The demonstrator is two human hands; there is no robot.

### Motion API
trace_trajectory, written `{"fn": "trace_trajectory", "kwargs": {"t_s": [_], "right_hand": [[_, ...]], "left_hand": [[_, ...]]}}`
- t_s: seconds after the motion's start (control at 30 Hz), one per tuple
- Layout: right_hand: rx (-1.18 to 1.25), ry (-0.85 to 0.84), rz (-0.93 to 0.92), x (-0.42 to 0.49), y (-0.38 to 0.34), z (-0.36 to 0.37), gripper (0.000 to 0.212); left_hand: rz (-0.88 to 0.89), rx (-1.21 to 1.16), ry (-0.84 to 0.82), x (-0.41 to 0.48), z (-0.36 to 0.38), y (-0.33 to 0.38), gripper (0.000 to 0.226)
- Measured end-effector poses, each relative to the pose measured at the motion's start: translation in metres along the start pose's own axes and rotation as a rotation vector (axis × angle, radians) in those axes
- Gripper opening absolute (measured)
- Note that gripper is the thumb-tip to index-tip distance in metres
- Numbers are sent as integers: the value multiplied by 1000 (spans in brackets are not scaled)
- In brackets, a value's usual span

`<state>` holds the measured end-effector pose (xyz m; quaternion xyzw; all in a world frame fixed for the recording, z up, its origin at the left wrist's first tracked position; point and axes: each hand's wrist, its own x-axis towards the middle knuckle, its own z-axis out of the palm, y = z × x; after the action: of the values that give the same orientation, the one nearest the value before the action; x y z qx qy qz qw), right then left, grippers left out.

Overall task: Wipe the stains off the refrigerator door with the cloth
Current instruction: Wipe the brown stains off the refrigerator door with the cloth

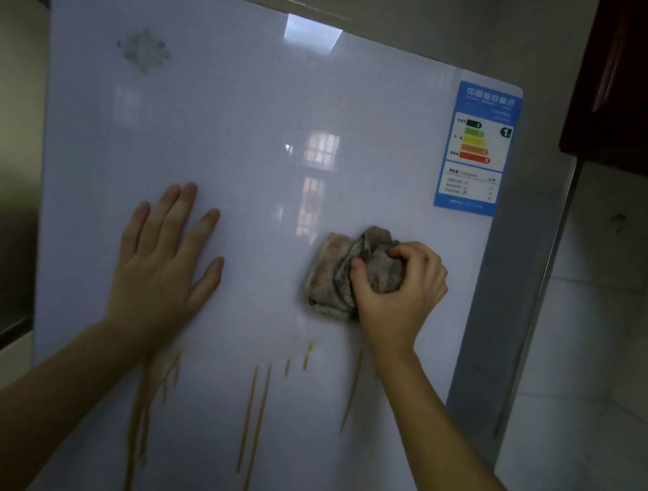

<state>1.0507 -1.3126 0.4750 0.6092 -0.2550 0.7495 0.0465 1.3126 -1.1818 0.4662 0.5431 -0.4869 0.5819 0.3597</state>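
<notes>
The refrigerator door [265, 176] is white and glossy and fills most of the view. The left hand [167, 258] lies flat against the door, left of its centre, fingers straight and spread, holding nothing. The right hand [400, 287] grips the cloth [335, 272], fingers curled round a bunched part of it, and presses it against the door right of centre. The cloth is grey-brown and crumpled; its loose part extends to the left of the hand.

The stains [259, 413] are thin yellow-brown vertical runs on the lower part of the door, below both hands. A blue energy label [477, 148] sits at the door's upper right corner. A faint grey emblem [144, 49] is near the upper left corner.
</notes>
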Motion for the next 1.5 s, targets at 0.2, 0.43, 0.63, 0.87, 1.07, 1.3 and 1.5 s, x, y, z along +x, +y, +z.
{"fn": "trace_trajectory", "kwargs": {"t_s": [0.2,0.43,0.63,0.87,1.07,1.3,1.5], "right_hand": [[-83,-188,-359,2,31,-15,42],[-128,-178,-387,20,45,-23,37],[-123,-234,-479,-4,47,-21,37],[-224,-346,-554,19,84,-53,49],[-142,-241,-438,9,70,-38,39],[-176,-328,-635,23,84,-47,39],[-166,-304,-576,-18,91,-45,38]], "left_hand": [[-5,-9,-38,0,-1,0,58],[-12,-6,-32,1,-3,2,58],[-30,-25,-65,2,-7,4,60],[-46,-19,-81,3,-10,8,61],[-72,-36,-129,5,-12,10,65],[-67,-36,-136,5,-11,10,66],[-75,-34,-144,5,-13,11,66]]}}
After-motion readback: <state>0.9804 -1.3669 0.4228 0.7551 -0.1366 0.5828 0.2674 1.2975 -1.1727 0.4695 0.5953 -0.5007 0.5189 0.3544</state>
